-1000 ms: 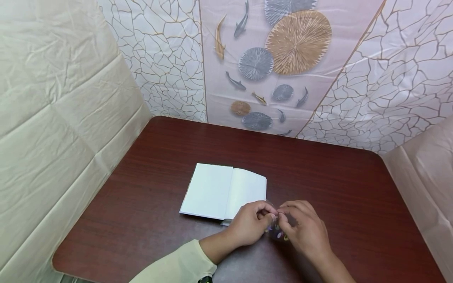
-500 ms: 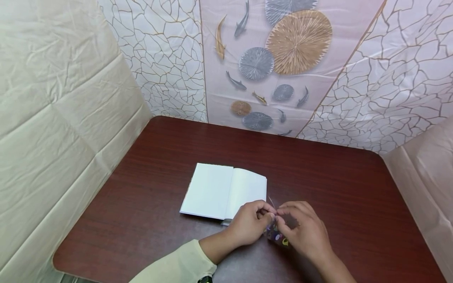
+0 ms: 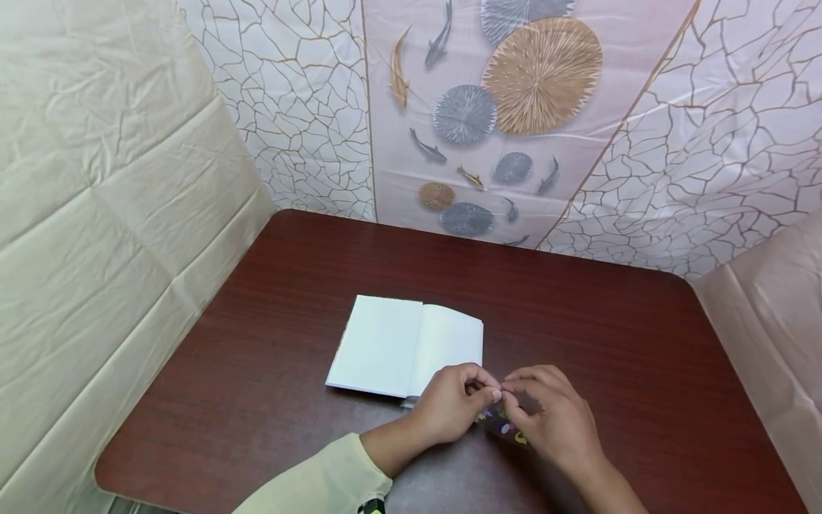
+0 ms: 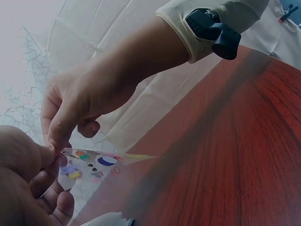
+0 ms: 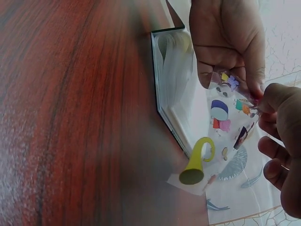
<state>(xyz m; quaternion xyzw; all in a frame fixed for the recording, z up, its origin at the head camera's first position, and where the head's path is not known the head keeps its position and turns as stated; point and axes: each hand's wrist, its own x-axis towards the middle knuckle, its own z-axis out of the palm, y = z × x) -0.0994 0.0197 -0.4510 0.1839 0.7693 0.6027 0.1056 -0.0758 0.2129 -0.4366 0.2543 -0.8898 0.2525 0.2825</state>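
Holding 1 transparent sticker sheet [image 3: 504, 430] above the wood-grain counter [image 3: 629, 343], at 4 o'clock from 1 hardcover book [image 3: 379, 346]. Total hands: 2, both on the sheet. Grasping it from 10 o'clock with the left hand [image 3: 449, 405], thumb and forefinger pinched; grasping it from 3 o'clock with the right hand [image 3: 557, 417], same pinch. Fingertips meeting at one edge, 12 o'clock on the sheet in the head view. Remaining right fingers loosely bent.

On the sheet, among others: 1 yellow trumpet sticker [image 5: 200, 162], 1 blue-and-white drum-like sticker [image 5: 219, 110], 1 purple flower sticker [image 5: 233, 84]. Rest too small to count.

Book lying spread on the counter, 11 o'clock from the left hand; 2 blank white page faces up, near corner partly behind that hand.

Sleeves, 2: cream left sleeve [image 3: 327, 471], cream right sleeve [image 4: 181, 23]. Black wrist devices, 2: left device [image 3: 372, 507], right device [image 4: 204, 23].

Past the counter at 12 o'clock, 1 printed backdrop [image 3: 308, 107]: 7 fish (2 gold, 5 grey), 6 round discs (2 gold-brown, 4 grey). Plain drapes, 2: left drape [image 3: 128, 214] at 10 o'clock, right drape [image 3: 770, 343] at 3.
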